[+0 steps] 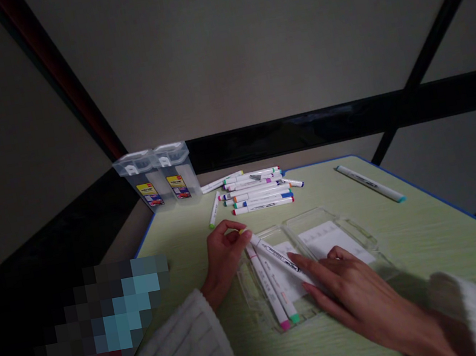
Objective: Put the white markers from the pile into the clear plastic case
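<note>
"Where's the slanted marker (277,255)?"
"Over the open clear case (293,239), with the pink-ended marker (268,289) and green-ended marker (279,290) lying in it"
"And the hands?"
"The left hand (227,253) pinches its far end; the right hand (361,285) holds the nearer part between thumb and forefinger, hiding that end, so I can't tell how firmly"
"What might go wrong?"
"If the left pinch slipped, the marker could swing down and knock those two askew, or roll off the case's edge onto the table (175,238), towards the loose pile of markers (261,192)"
</note>
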Demonstrator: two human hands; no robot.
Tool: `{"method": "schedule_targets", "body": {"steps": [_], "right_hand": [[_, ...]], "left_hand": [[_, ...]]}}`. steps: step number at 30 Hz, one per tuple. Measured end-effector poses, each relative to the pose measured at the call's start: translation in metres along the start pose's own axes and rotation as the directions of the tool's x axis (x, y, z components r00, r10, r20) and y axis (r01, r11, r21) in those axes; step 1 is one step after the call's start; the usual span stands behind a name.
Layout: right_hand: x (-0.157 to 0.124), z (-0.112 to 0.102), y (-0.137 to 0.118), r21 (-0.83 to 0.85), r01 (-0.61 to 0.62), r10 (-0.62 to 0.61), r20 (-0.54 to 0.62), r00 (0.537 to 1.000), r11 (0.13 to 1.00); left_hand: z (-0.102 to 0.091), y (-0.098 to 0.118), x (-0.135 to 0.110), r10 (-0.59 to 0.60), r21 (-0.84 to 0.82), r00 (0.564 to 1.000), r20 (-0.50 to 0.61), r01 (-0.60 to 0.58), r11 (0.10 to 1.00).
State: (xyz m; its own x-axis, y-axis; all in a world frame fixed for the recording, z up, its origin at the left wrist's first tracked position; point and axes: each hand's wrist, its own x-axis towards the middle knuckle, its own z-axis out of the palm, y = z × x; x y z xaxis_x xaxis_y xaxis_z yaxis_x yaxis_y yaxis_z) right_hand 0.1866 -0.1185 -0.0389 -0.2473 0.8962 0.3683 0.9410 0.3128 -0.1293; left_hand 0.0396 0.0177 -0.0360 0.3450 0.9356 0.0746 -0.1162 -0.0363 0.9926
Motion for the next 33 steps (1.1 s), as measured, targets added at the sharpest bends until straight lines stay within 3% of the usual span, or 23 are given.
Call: {"method": "schedule_targets", "body": {"steps": [24, 33], "right_hand": [[-0.0021, 0.0016, 0.0005, -0.073, 0.036, -0.035, 0.013, 0.999, 0.997], [0.0017, 0.0011, 0.0045, -0.154, 0.059, -0.066, -0.039, 0.997, 0.986]], "left_hand": [[0.0008, 0.0020, -0.0010, 0.013, 0.035, 0.999, 0.029, -0.014, 0.999], [0.0006, -0.0049, 0.0040, 0.044, 0.052, 0.998, -0.044, -0.041, 0.998]]}}
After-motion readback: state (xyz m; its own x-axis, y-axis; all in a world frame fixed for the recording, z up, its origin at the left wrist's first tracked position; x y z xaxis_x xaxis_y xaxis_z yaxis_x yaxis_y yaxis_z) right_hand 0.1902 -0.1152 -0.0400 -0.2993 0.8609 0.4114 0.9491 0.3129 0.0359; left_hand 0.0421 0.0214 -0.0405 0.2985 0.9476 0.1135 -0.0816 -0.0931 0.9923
